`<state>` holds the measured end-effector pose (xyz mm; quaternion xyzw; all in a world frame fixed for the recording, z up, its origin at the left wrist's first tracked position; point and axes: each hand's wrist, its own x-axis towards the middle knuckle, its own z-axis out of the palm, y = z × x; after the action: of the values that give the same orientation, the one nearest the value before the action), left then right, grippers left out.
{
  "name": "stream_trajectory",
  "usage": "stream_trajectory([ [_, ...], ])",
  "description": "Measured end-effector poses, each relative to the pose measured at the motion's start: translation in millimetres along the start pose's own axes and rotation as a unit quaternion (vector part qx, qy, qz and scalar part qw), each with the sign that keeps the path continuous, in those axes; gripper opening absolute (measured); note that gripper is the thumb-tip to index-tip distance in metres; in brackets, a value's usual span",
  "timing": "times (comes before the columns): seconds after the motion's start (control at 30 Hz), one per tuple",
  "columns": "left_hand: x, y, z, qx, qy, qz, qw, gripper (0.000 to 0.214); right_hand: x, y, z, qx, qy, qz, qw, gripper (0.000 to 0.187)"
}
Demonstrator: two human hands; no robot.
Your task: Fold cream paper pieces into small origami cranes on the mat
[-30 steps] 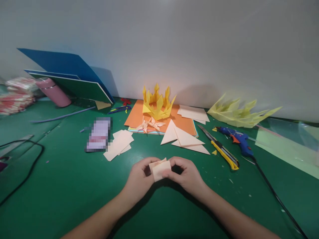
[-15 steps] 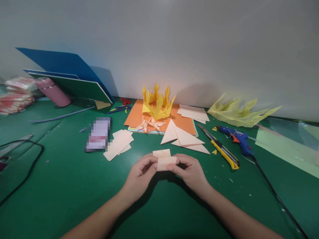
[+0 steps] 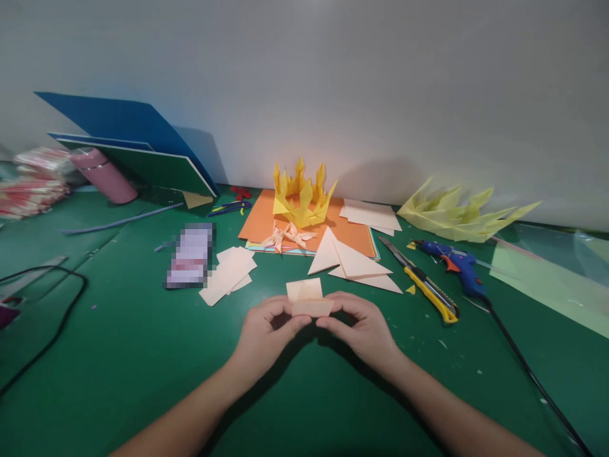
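A small pale peach piece of paper (image 3: 305,291) with a fold across it is held between both hands above the table. My left hand (image 3: 267,335) pinches its left side, the thumb along the lower edge. On the other side my right hand (image 3: 362,325) grips the right end between thumb and fingers. Its front flap leans toward me, and the rear part stands up behind. Beyond the hands lie folded peach paper triangles (image 3: 354,257). Peach paper strips (image 3: 228,273) rest to the left, and small folded peach shapes (image 3: 289,237) sit on an orange paper stack (image 3: 257,219).
A yellow paper crown (image 3: 304,203) stands on the stack; a paler crown (image 3: 466,212) is at the back right. A utility knife (image 3: 428,289) and a corded blue glue gun (image 3: 454,263) lie right. A phone (image 3: 190,256), pink bottle (image 3: 105,176) and leaning blue board (image 3: 124,127) are left.
The paper's front flap looks shallower, and more of the rear part shows above it. Both thumbs have shifted to the flap's lower edge. The whole view has moved slightly.
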<state>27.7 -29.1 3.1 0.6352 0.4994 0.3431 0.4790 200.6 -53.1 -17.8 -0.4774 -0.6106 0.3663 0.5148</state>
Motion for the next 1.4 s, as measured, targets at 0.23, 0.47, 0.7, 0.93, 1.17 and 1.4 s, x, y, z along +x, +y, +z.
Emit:
stream_trajectory([
  [0.23, -1.3, -1.0, 5.1, -0.088, 0.019, -0.039, 0.995, 0.022, -0.3, 0.1, 1.3, 0.073, 0.003, 0.078, 0.994, 0.017],
  [0.47, -0.6, 0.2, 5.8, -0.154, 0.008, -0.029, 0.988, 0.033, 2.2, -1.1, 3.1, 0.143, 0.000, 0.136, 0.980, 0.027],
  [0.7, -1.1, 0.2, 4.6, -0.148, 0.025, 0.004, 0.989, 0.032, 4.0, -4.9, 2.2, 0.151, -0.012, 0.158, 0.976, 0.035],
  [0.93, -2.3, -1.3, 5.3, -0.135, 0.031, -0.023, 0.990, 0.033, 4.9, -7.3, 1.8, 0.138, -0.017, 0.168, 0.976, 0.039],
  [1.17, -1.6, -3.9, 5.5, -0.166, 0.001, -0.049, 0.985, 0.033, 4.9, -1.7, 2.1, 0.159, -0.040, 0.198, 0.966, 0.041],
  [1.4, 0.7, -2.0, 6.4, -0.155, -0.050, -0.070, 0.984, 0.040, 1.7, -2.8, 2.1, 0.001, -0.063, 0.112, 0.992, 0.031],
])
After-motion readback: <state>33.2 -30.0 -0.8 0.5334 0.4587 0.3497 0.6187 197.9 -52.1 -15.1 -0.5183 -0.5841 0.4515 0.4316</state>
